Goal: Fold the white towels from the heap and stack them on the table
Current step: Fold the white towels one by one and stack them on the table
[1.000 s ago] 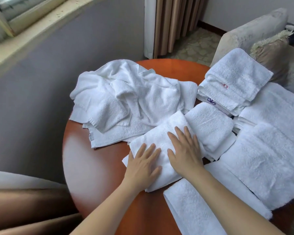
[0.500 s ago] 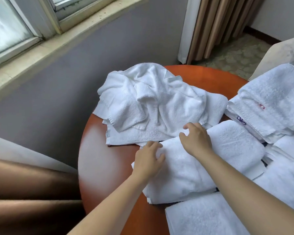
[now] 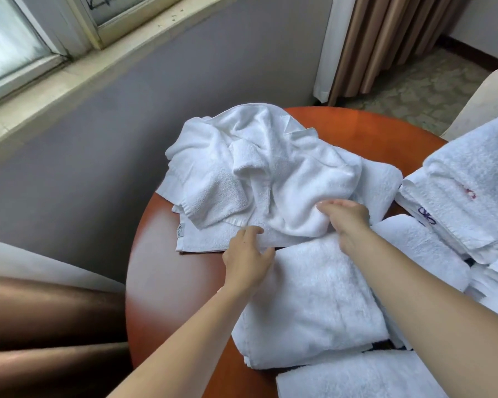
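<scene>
A heap of crumpled white towels (image 3: 265, 168) lies at the far side of the round red-brown table (image 3: 161, 282). My right hand (image 3: 347, 222) grips the near edge of the top crumpled towel in the heap. My left hand (image 3: 247, 258) reaches to the heap's near edge, and its fingertips touch the flat towel (image 3: 213, 237) at the bottom. A folded white towel (image 3: 314, 305) lies just in front of both hands, under my wrists. To the right stand a second folded towel (image 3: 420, 248) and a taller stack of folded towels (image 3: 466, 191) with small red and blue marks.
Another folded towel (image 3: 357, 377) lies at the table's near edge. A grey wall and window sill (image 3: 69, 73) run along the left, with curtains (image 3: 385, 38) behind the table. A beige armchair (image 3: 486, 104) stands at the right. A brown seat (image 3: 41, 326) sits at the lower left.
Both hands have left the folded towel they were pressing and moved forward to the heap. My right hand has taken hold of a crumpled towel. The view has shifted left.
</scene>
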The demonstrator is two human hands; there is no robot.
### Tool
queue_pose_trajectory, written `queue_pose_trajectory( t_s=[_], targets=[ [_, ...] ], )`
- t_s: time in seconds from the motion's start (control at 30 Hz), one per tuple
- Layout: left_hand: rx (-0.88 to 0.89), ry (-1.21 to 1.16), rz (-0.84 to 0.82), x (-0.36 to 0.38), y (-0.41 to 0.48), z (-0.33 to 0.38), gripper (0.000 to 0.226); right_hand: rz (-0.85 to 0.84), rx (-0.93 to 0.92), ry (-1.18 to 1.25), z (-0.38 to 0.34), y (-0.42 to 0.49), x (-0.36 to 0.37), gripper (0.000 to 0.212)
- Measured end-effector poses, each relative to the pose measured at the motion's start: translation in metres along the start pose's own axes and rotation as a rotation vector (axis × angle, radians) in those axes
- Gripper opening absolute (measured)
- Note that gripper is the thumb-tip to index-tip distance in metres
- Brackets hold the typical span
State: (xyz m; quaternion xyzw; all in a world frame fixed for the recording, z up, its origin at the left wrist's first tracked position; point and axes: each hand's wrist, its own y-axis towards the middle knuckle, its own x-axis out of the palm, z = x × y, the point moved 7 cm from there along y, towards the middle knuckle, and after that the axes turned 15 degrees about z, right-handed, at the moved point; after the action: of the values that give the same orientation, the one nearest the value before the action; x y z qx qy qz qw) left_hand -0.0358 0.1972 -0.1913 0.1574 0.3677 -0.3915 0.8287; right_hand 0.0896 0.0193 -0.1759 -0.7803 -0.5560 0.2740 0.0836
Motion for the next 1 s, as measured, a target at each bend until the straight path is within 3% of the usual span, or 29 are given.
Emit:
queue_pose_trajectory(
  t_s=[0.07, 0.13, 0.2, 0.27, 0.37, 0.43, 0.47, 0.57, 0.67, 0.73, 0.87, 0.93, 1.0],
  targets=[
    [-0.136, -0.154, 0.038, -0.006, 0.001, 0.005, 0.031, -0.027, 0.053, 0.163, -0.007, -0.009, 0.003, 0.016],
    [-0.363, -0.502, 0.043, -0.012, -0.001, 0.015, 0.021, -0.142, 0.164, 0.403, -0.019, -0.025, 0.012, 0.01],
    [-0.607, -0.845, -0.033, -0.009, -0.006, 0.027, 0.021, -0.26, 0.254, 0.605, -0.033, -0.044, 0.015, 0.023],
    [-0.751, -1.088, -0.11, -0.005, -0.009, 0.039, 0.032, -0.355, 0.263, 0.618, -0.04, -0.064, 0.013, 0.031],
    [-0.741, -1.298, -0.197, -0.008, -0.009, 0.051, 0.067, -0.511, 0.233, 0.503, -0.034, -0.094, 0.001, 0.027],
    [-0.674, -1.37, -0.261, -0.016, -0.011, 0.059, 0.082, -0.594, 0.217, 0.401, -0.019, -0.108, -0.007, 0.038],
    [-0.655, -1.385, -0.261, -0.021, -0.014, 0.063, 0.079, -0.618, 0.21, 0.353, -0.013, -0.115, -0.013, 0.042],
    [-0.636, -1.217, -0.149, -0.029, -0.019, 0.057, 0.046, -0.601, 0.108, 0.263, -0.003, -0.123, -0.035, 0.024],
    [-0.695, -1.15, -0.057, -0.033, -0.036, 0.051, 0.035, -0.536, 0.127, 0.336, 0.012, -0.12, -0.054, 0.009],
    [-0.794, -1.208, 0.029, -0.033, -0.053, 0.046, 0.037, -0.519, 0.225, 0.413, 0.026, -0.119, -0.061, 0.029],
    [-0.917, -1.378, 0.158, -0.035, -0.089, 0.054, 0.033, -0.605, 0.596, 0.596, 0.053, -0.144, -0.065, 0.061],
    [-0.968, -1.48, 0.138, -0.042, -0.109, 0.062, 0.026, -0.721, 0.645, 0.683, 0.059, -0.159, -0.064, 0.068],
    [-0.973, -1.525, 0.121, -0.052, -0.124, 0.062, 0.025, -0.71, 0.622, 0.76, 0.06, -0.163, -0.064, 0.062]
  ],
)
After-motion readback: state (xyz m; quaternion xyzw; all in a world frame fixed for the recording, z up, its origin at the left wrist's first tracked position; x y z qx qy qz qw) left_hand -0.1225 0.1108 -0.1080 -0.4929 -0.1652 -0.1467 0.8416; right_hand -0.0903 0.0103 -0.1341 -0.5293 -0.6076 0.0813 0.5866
